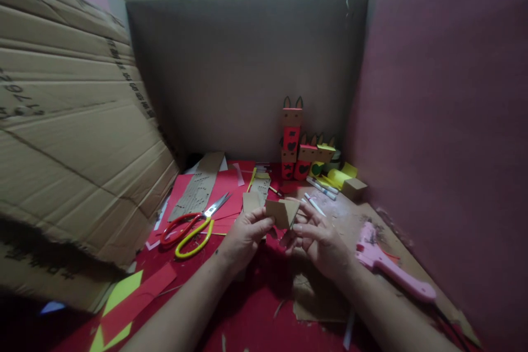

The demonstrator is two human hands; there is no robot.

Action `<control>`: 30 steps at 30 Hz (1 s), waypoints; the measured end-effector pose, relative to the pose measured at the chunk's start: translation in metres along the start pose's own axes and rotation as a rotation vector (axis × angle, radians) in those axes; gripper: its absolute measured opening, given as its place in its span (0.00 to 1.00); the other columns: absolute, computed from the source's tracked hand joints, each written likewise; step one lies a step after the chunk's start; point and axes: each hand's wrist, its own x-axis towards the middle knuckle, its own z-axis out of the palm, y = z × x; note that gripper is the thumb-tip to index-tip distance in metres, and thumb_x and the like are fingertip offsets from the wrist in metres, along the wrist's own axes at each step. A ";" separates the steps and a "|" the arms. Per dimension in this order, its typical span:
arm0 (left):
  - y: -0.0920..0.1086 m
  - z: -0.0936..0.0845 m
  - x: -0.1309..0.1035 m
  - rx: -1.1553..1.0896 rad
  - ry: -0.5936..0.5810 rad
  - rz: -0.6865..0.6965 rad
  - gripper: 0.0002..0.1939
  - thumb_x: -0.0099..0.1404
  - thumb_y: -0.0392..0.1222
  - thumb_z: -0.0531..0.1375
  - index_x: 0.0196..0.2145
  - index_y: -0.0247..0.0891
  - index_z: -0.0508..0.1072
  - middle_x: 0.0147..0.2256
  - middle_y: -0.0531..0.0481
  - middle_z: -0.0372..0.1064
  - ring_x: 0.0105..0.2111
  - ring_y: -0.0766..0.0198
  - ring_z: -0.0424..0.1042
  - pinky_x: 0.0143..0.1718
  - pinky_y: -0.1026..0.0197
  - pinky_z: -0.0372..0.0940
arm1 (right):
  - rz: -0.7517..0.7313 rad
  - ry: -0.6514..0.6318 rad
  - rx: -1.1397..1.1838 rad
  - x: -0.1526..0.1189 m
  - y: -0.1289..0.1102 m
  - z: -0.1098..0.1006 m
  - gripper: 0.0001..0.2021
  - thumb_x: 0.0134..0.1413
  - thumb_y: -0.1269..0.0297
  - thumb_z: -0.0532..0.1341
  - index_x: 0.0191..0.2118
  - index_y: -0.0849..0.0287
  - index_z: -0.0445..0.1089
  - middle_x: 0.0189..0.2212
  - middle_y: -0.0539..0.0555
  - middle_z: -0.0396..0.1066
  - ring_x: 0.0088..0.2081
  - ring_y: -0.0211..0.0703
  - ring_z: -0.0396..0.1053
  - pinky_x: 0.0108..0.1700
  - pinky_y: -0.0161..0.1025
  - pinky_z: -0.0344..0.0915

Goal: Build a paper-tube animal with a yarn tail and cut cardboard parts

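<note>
Between my two hands is a small folded piece of brown cardboard [279, 214], held up above the red table surface. My left hand [247, 234] pinches its left side, thumb in front. On its right side, the fingers of my right hand [319, 239] grip the edge, some of them hidden behind it. Scissors [206, 220] with one red and one yellow handle lie open to the left of my left hand. A pink glue gun [391, 269] rests to the right of my right hand. Below my right wrist lies a flat cardboard piece [317, 294].
Decorated cardboard animal figures [292, 137] stand at the back, two of them stacked. Markers [324, 188], a yellow roll [336, 177] and a small cardboard box [353, 188] sit nearby. A large cardboard sheet [74, 121] leans at left. Red paper [225, 179] and strips lie around.
</note>
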 end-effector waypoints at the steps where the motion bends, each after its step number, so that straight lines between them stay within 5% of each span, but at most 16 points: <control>1: 0.000 0.000 0.000 -0.029 -0.020 -0.011 0.11 0.53 0.40 0.63 0.35 0.34 0.75 0.30 0.47 0.71 0.28 0.66 0.66 0.32 0.63 0.59 | 0.014 -0.014 0.002 0.000 0.001 -0.001 0.24 0.43 0.73 0.60 0.49 0.54 0.61 0.31 0.51 0.72 0.23 0.40 0.71 0.23 0.36 0.67; 6: 0.004 0.002 -0.002 -0.054 -0.136 -0.041 0.09 0.54 0.40 0.62 0.32 0.33 0.73 0.26 0.49 0.68 0.25 0.65 0.65 0.30 0.62 0.60 | 0.077 -0.095 0.034 0.000 0.004 -0.005 0.25 0.46 0.70 0.58 0.53 0.55 0.58 0.27 0.51 0.72 0.20 0.40 0.70 0.21 0.35 0.66; 13: 0.008 0.006 -0.008 -0.060 -0.236 -0.030 0.10 0.56 0.40 0.60 0.35 0.33 0.73 0.27 0.48 0.66 0.26 0.65 0.63 0.29 0.62 0.61 | 0.117 -0.147 0.123 -0.004 -0.004 0.000 0.29 0.42 0.75 0.59 0.53 0.50 0.59 0.40 0.53 0.72 0.32 0.43 0.72 0.32 0.41 0.68; 18: 0.008 0.008 -0.009 -0.033 -0.195 0.050 0.03 0.53 0.35 0.63 0.28 0.37 0.75 0.44 0.47 0.65 0.41 0.58 0.67 0.42 0.57 0.62 | 0.028 -0.074 0.162 -0.002 -0.005 0.000 0.27 0.40 0.75 0.61 0.50 0.54 0.64 0.44 0.55 0.70 0.43 0.47 0.69 0.43 0.45 0.65; 22: 0.010 0.010 -0.010 0.073 -0.097 0.117 0.08 0.51 0.28 0.62 0.27 0.39 0.75 0.52 0.49 0.60 0.54 0.53 0.59 0.52 0.55 0.56 | -0.001 0.007 0.185 0.001 -0.004 -0.005 0.24 0.42 0.73 0.62 0.49 0.54 0.65 0.40 0.53 0.73 0.42 0.45 0.70 0.46 0.44 0.63; 27: 0.011 0.007 -0.011 0.175 0.009 0.161 0.09 0.53 0.28 0.57 0.22 0.37 0.74 0.48 0.48 0.64 0.50 0.55 0.62 0.51 0.55 0.57 | -0.015 0.024 0.226 0.003 -0.004 -0.006 0.20 0.47 0.70 0.59 0.49 0.54 0.64 0.36 0.52 0.74 0.36 0.44 0.71 0.41 0.43 0.66; 30: 0.010 0.007 -0.010 0.204 0.074 0.168 0.06 0.56 0.32 0.58 0.30 0.38 0.74 0.43 0.48 0.67 0.46 0.59 0.65 0.49 0.56 0.58 | -0.002 0.031 0.241 0.004 -0.004 -0.005 0.19 0.48 0.70 0.58 0.49 0.54 0.64 0.33 0.51 0.74 0.33 0.43 0.72 0.38 0.43 0.67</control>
